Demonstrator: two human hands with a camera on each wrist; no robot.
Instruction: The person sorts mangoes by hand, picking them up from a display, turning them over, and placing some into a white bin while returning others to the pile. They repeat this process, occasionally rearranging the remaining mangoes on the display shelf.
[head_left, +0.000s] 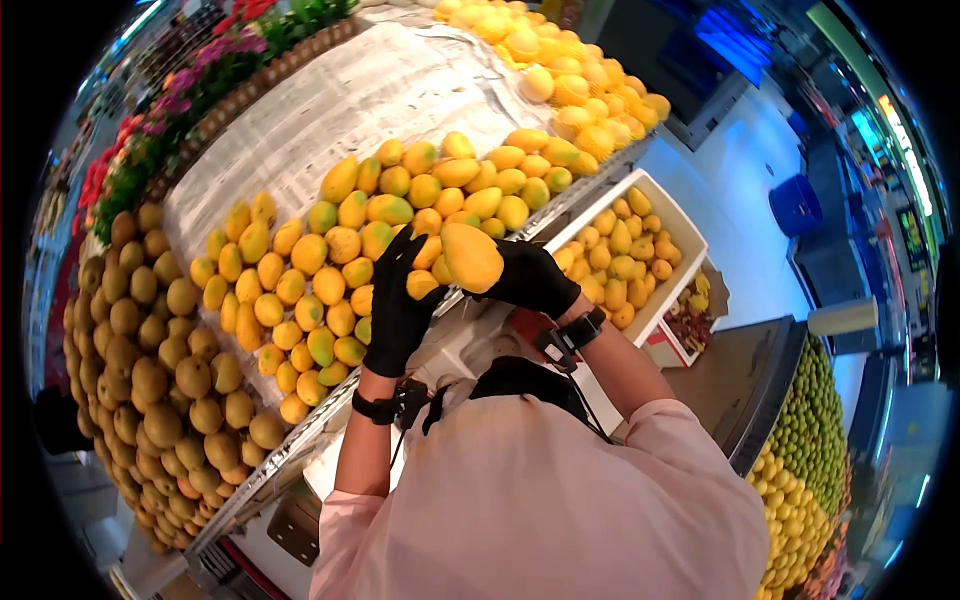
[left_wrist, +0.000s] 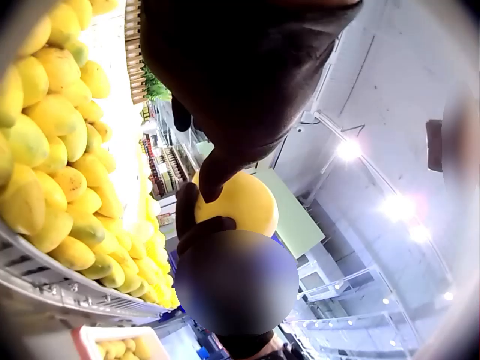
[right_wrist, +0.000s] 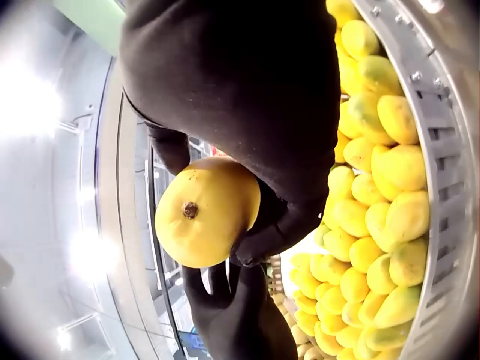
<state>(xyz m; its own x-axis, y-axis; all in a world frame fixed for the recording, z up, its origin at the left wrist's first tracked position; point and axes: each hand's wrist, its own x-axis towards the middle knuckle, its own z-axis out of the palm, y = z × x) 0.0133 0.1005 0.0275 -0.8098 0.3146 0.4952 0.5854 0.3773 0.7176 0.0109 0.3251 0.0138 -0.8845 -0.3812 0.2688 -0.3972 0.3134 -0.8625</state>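
Note:
Both hands wear black gloves. The right hand (head_left: pixel 533 277) (right_wrist: pixel 232 82) grips a large yellow mango (head_left: pixel 472 257) (right_wrist: pixel 206 214) with its thumb and fingers curled round it; the mango's stem end faces the right wrist camera. Beside it, the left hand (head_left: pixel 400 305) (left_wrist: pixel 240 75) has its fingers spread apart over the front edge of the mango heap (head_left: pixel 345 245). In the left wrist view its thumb overlaps the held mango (left_wrist: pixel 251 206); whether it touches is unclear. The left fingers (right_wrist: pixel 217 285) lie close below the mango in the right wrist view.
Newspaper (head_left: pixel 310 110) lines the display behind the mangoes. Brown round fruit (head_left: pixel 150 370) fills the left side, netted yellow fruit (head_left: pixel 570 85) the far end. A metal rail (right_wrist: pixel 442 172) borders the front, with a white box (head_left: pixel 690 235) of small mangoes to the right.

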